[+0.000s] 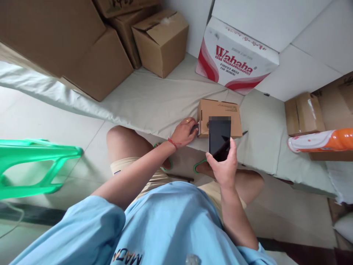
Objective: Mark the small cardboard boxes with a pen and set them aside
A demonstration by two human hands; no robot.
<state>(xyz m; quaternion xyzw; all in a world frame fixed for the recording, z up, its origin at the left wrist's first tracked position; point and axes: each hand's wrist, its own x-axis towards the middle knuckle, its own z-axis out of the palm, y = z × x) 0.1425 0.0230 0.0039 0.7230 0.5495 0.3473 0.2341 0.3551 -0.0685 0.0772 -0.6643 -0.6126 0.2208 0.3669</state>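
Observation:
My right hand grips a black smartphone by its lower end, thumb on one side and fingers on the other. The screen looks dark, and its top edge is blurred. Behind the phone lies a small flat brown cardboard box on the cloth, partly covered by it. At the box's left side is my left hand, with a ring and a red cord at the wrist. Its fingers are curled round a small dark object that I cannot make out. A thin dark pen-like item sticks out at the box's right.
A pale cloth covers the low surface before me. Large brown cartons stand at the back left, a white Wahaha carton behind. To the right are a brown carton and an orange-and-white bottle; a green plastic stool stands left.

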